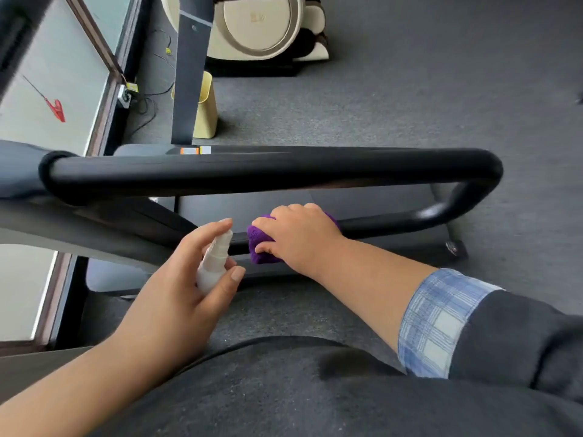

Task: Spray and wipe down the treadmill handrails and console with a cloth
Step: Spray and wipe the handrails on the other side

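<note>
A black padded treadmill handrail [268, 173] runs across the view, bends at the right end and comes back as a thinner lower bar [394, 222]. My right hand [299, 234] grips a bunched purple cloth [257, 244] against that lower bar. Just left of it, my left hand [189, 285] holds a small white spray bottle [214, 263] upright, index finger on top of the nozzle. The bottle's lower part is hidden in my palm. The console is not in view.
A grey treadmill upright [189, 74] rises behind the rail, with a pale yellow bin [206, 108] beside it on the grey carpet. A cream massage chair [262, 26] stands at the back. A window and cables [145, 102] lie to the left.
</note>
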Action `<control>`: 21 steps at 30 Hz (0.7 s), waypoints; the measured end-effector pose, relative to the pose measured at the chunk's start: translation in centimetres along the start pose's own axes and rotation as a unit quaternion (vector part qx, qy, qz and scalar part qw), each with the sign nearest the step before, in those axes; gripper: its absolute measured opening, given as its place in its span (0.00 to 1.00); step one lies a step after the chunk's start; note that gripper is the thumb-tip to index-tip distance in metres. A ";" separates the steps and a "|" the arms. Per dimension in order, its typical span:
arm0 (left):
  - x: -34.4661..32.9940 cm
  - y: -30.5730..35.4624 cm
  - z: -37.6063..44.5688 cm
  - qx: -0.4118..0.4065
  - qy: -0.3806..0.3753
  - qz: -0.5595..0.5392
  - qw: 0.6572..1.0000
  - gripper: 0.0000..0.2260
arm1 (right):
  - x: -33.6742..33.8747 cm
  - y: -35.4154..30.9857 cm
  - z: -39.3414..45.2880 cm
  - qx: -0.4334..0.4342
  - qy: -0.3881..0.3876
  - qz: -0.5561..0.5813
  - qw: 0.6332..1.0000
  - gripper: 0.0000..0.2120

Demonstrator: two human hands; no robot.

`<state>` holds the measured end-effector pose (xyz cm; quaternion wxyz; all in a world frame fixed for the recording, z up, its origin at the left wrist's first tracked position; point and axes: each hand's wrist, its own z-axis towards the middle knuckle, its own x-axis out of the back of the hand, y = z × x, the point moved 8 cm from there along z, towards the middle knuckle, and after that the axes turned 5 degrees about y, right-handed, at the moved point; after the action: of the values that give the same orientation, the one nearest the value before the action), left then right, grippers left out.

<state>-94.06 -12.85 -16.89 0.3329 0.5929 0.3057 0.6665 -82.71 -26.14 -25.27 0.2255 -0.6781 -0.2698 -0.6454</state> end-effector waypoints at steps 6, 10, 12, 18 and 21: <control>-4.8 3.6 0.8 -0.003 -0.008 -0.009 1.000 0.23 | 0.5 7.6 -4.6 -0.049 -0.012 -0.006 0.999 0.22; -7.5 5.4 0.9 -0.004 -0.007 -0.016 1.000 0.24 | 1.1 13.3 -7.8 -0.106 0.000 -0.006 0.994 0.21; -8.4 5.9 0.9 -0.008 -0.001 -0.019 1.000 0.23 | 1.1 14.8 -8.9 -0.120 0.012 -0.008 0.993 0.21; -8.8 5.6 -0.3 0.017 0.032 -0.008 0.999 0.23 | 1.2 14.2 -9.0 -0.121 0.066 -0.032 0.990 0.25; -7.9 4.0 -1.5 0.043 0.053 -0.002 0.998 0.24 | 1.3 12.8 -8.3 -0.118 0.072 -0.030 0.990 0.27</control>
<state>-95.26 -21.59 -18.52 0.2922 0.5701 0.3526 0.6821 -80.50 -41.14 -22.93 0.1437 -0.6433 -0.1949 -0.7263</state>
